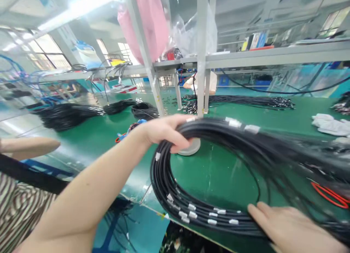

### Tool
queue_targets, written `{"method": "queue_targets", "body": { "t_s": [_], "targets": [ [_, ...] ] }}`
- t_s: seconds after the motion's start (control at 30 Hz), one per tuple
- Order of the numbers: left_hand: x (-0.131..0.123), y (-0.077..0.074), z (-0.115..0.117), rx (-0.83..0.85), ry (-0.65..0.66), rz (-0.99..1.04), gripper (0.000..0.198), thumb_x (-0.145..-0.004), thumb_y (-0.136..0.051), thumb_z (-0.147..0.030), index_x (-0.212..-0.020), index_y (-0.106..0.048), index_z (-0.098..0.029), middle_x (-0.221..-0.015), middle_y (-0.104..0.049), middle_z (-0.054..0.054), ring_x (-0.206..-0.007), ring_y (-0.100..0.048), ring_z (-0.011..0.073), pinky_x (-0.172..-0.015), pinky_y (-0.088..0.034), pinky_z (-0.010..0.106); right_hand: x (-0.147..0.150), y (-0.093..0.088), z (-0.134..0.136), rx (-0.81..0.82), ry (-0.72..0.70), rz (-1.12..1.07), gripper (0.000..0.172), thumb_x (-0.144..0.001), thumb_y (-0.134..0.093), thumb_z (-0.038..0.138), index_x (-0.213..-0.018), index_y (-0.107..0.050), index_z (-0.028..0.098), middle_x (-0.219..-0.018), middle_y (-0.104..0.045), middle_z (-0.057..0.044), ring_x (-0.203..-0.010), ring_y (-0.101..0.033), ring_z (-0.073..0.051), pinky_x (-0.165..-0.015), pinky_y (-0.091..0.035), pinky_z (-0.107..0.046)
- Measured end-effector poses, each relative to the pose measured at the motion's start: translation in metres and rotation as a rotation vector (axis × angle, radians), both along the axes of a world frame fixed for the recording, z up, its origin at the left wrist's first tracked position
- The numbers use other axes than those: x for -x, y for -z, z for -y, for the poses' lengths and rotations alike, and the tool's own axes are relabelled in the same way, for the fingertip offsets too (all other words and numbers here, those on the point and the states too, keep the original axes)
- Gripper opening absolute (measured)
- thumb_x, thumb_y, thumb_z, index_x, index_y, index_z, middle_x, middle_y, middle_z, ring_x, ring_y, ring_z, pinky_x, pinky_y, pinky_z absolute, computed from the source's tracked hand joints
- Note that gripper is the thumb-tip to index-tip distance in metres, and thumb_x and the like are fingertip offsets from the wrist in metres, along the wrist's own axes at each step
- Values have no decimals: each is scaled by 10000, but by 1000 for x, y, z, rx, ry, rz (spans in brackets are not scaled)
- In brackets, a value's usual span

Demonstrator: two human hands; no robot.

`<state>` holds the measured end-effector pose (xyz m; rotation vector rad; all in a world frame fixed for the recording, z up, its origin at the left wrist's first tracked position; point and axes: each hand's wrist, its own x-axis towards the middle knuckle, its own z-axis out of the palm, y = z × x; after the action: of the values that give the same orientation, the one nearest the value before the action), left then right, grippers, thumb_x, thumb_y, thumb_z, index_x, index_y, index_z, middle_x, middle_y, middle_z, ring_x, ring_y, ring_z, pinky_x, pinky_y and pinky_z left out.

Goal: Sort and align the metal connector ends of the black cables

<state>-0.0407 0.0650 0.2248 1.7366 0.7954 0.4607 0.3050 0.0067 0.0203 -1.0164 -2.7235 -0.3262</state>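
A thick bundle of black cables [164, 180] is bent into a large loop over the green table, with small white labels dotted along it. My left hand [169, 132] is closed around the top left of the loop, thumb on the inner side. Lower down, at the right, my right hand [287, 224] grips the bottom run of the same bundle; part of its fingers is hidden. The cable ends trail off to the right, blurred by motion. Behind my left hand a white round object [190, 148] is partly covered.
More black cable bundles lie on the table at the left [68, 114] and along the back [246, 101]. Grey shelf posts [201, 56] stand behind the loop. Red-handled tool [329, 195] and white gloves [332, 124] lie right. A person in striped clothing [24, 205] is at left.
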Motion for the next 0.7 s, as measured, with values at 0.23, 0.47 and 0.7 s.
{"method": "queue_targets", "body": {
  "t_s": [0.23,0.47,0.7],
  "targets": [
    [30,122,-41,102,-103,-708,300,-617,-556,-133,-911,-531,-186,-637,-596,-18,-552,-599,161,-510,-504,262,88,32,18,78,-79,239,355,-570,-513,4,-855,-477,213,-651,-612,31,-444,-563,-163,-437,-223,-316],
    [-20,186,-36,-370,-224,-975,734,-568,-579,-47,-1265,-395,-182,-1205,-504,156,-1160,-419,363,-954,-320,510,107,30,29,216,-62,186,240,-628,-644,192,-795,-471,186,-628,-606,3,-484,-593,-194,-391,-155,-318],
    [-125,229,-55,-731,-7,-910,870,-576,-694,-372,-1333,-297,-213,-1271,-447,124,-1150,-412,320,-951,-352,435,120,43,33,101,-101,80,131,-735,-582,134,-699,-458,155,-504,-575,0,-398,-543,-135,-347,-168,-262]
  ]
}}
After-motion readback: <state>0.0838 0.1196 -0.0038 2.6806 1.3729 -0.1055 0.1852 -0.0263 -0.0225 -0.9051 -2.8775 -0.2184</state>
